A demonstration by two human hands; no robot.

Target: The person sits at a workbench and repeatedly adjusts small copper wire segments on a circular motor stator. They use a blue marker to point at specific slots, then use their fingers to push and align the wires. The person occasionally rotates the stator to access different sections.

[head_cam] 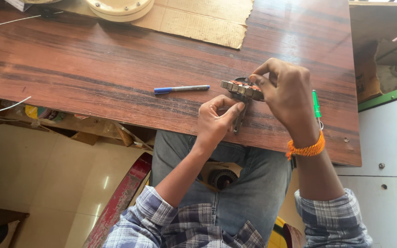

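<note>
This looks like a small repair workshop. A worn wooden workbench [93, 69] with scratched, streaked boards stands on a pale tiled floor [47, 183]. A torn sheet of cardboard [198, 20] lies on the bench under a round cream metal housing [120, 8]. Loose white wires [5, 22] trail over the bench edge, and offcuts of wood [125, 135] sit on a shelf beneath it (rather untidily). A wound motor core [242, 88] and a second one [221, 178] on the person's lap suggest electrical motor work.
</note>
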